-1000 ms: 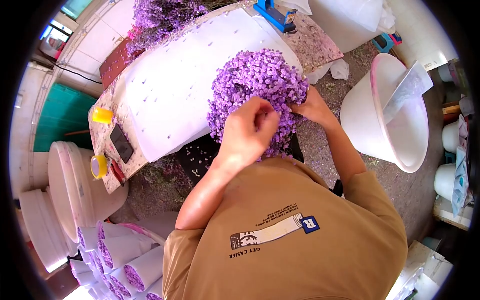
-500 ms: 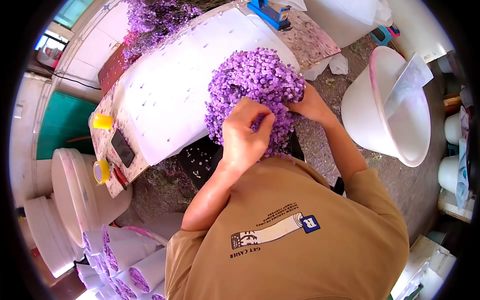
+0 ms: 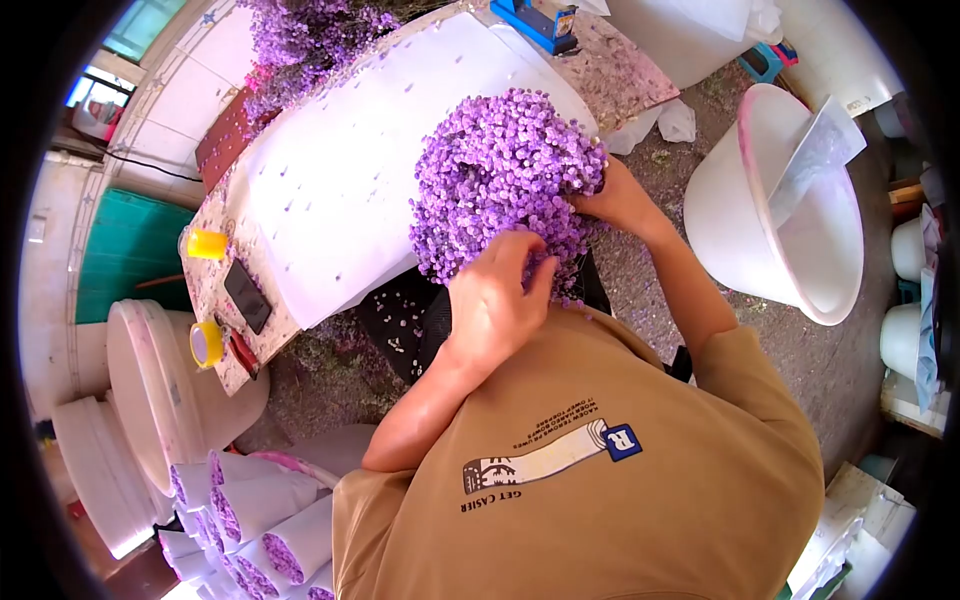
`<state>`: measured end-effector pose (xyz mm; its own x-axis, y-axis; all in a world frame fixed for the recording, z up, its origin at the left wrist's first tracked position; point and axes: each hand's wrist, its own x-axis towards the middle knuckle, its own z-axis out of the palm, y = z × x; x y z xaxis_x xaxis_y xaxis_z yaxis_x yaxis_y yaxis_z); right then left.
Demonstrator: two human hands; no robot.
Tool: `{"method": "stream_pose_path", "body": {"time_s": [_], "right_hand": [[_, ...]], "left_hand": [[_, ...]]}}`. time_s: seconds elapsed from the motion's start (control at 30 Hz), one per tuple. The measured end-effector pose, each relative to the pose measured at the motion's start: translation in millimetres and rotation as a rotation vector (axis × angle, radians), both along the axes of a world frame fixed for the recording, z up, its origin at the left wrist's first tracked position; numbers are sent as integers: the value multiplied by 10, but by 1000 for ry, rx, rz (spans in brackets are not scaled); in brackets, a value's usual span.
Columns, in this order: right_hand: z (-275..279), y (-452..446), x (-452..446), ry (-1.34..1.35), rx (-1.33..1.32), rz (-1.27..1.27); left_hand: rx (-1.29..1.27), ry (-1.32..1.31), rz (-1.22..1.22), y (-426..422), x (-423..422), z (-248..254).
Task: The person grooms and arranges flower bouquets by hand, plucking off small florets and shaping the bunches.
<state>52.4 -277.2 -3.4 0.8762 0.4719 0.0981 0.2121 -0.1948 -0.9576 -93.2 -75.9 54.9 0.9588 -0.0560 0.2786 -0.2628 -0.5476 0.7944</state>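
Note:
A dense, rounded bunch of small purple flowers (image 3: 500,170) is held in front of my body, its heads facing up. My right hand (image 3: 622,205) closes around its right side, with the fingertips hidden among and behind the flowers. At the lower left edge, my left hand (image 3: 500,300) has its fingers and thumb curled inward on the flower heads. Purple blooms show between that thumb and the fingers; the exact fingertip contact is partly covered. The stems are mostly out of sight beneath the heads.
White paper sheets (image 3: 330,190) scattered with petals cover the table. A phone (image 3: 247,296), yellow tape (image 3: 206,343) and red-handled pliers (image 3: 241,355) lie at its left corner. More flowers (image 3: 300,50) lie behind. Paper-wrapped bunches (image 3: 265,500) stand lower left; a white tub (image 3: 730,215) is right.
My left hand has moved down from the middle of the bunch to its lower edge, its fingers slightly less tightly closed. The bunch has tilted a little; my right hand stays at its side.

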Motion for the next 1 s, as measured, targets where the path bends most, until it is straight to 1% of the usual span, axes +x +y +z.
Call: {"method": "stream_pose_path", "body": {"time_s": [0.07,0.13,0.2,0.33,0.4,0.43,0.5,0.53,0.6,0.67,0.73,0.77,0.8,0.87,0.9,0.93,1.0], "right_hand": [[35,-12,-1,9,-15,3],[87,-6,-24,24,-29,12],[159,20,-24,34,-64,22],[38,0,14,8,-54,10],[7,-14,24,17,-39,14],[33,-5,16,17,-38,8],[92,21,-30,14,5,8],[126,31,-48,15,6,5],[189,50,-54,48,-10,11],[129,57,-40,33,6,0],[112,65,-34,17,21,-13],[118,75,-43,29,70,-1],[116,72,-53,43,118,12],[50,54,-16,1,96,6],[19,54,-7,5,102,8],[17,62,-8,10,110,9],[27,68,-18,-11,93,-1]], "left_hand": [[162,-208,154,0,97,-19],[191,-169,177,3,115,-7],[290,-238,179,1,140,-4],[329,-257,165,29,181,-64],[117,-329,92,63,207,-139],[117,-330,86,57,189,-102],[-538,153,-31,47,95,1],[-536,155,-33,77,110,61],[-1256,589,-298,154,189,213],[-1253,629,-295,73,251,313],[-567,371,-245,-52,307,287],[-296,171,-148,-130,315,253],[-296,171,-153,-181,336,227],[241,-240,26,-259,401,220],[307,-183,60,-285,392,235],[309,-183,56,-294,402,217],[408,-211,88,-300,430,139]]}}
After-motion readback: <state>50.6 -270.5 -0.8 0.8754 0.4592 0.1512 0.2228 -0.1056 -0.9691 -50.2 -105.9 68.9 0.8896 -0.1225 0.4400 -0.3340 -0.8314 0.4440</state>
